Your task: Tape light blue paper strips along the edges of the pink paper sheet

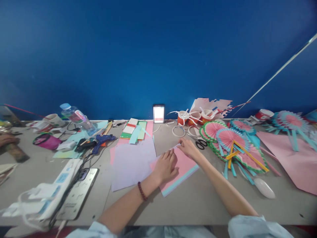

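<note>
My left hand (165,167) lies flat on a pink sheet of paper (184,165), fingers stretched out and pressing it to the table. A light blue strip (180,181) shows along the sheet's near edge. My right hand (188,148) is at the sheet's far corner, its fingers bent together on the paper's edge; the fingertips are partly hidden. To the left, partly under the pink sheet, is a larger lavender sheet (133,165). Black-handled scissors (201,144) lie just beyond my right hand.
Folded paper fans (232,140) and a white computer mouse (264,188) lie right. Left are a power strip (61,185), a phone (79,195), a blue glue gun (101,142) and a tilted bottle (79,117). A lit screen (158,114) stands by the wall. Another person's hand (8,140) shows far left.
</note>
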`<state>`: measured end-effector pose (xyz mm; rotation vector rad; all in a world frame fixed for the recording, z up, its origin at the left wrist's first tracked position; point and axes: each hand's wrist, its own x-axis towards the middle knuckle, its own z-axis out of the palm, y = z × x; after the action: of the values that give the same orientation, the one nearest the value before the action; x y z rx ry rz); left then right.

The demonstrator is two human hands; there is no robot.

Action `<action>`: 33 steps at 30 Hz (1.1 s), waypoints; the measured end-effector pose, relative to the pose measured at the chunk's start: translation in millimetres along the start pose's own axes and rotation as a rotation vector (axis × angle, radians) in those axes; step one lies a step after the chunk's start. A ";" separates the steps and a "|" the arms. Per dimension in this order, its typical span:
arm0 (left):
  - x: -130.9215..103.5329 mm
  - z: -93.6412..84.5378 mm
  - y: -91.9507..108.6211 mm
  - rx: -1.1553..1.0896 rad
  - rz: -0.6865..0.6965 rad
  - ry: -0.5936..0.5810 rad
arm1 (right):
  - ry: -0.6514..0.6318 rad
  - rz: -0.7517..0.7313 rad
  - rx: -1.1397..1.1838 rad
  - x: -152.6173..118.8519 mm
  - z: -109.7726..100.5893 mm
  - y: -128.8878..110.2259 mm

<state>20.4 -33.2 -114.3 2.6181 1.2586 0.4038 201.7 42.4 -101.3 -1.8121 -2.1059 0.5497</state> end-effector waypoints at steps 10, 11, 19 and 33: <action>0.1 4.4 -2.1 0.007 0.020 0.044 | 0.222 -0.201 -0.171 -24.6 -6.1 -13.3; 0.1 6.1 -2.8 0.005 0.025 0.059 | 0.181 -0.258 -0.191 -29.1 -2.0 -18.5; 0.2 5.1 -1.0 -0.028 0.030 0.073 | 0.086 -0.418 -0.342 -50.1 28.5 -9.0; -2.9 7.9 -2.1 0.003 0.020 0.086 | 0.197 -0.314 -0.345 -49.3 34.9 14.6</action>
<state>19.7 -34.7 -122.8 2.6444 1.2602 0.5232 205.6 -7.5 -138.1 -1.5667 -2.3859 -0.0734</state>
